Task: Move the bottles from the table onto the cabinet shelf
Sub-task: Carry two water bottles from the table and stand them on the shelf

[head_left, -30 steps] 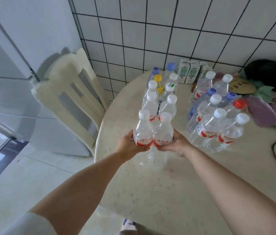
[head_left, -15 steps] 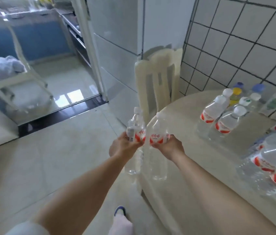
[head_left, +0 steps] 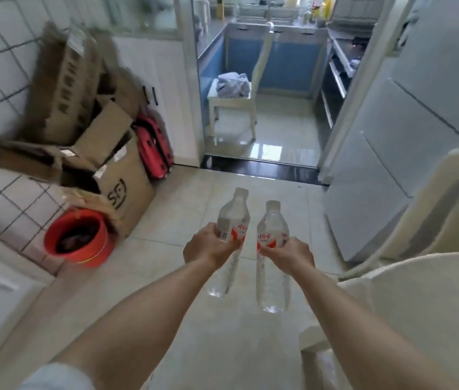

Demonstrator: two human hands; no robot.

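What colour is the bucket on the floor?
Red-orange, seen in the head view: bucket beside the cardboard boxes.

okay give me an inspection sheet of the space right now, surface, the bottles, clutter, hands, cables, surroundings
Surface: edge of the round table at lower right, bare where seen.
Job's things: left bottle and right bottle, clear, white caps, red labels, carried over the floor.
Clutter: cardboard boxes, red bucket, red case along the tiled wall.
Grippers: left hand grips the left bottle; right hand grips the right bottle.
Cables: nothing seen.
Surroundings: doorway to a kitchen, white chair with cloth inside; cabinet shelf not identifiable.
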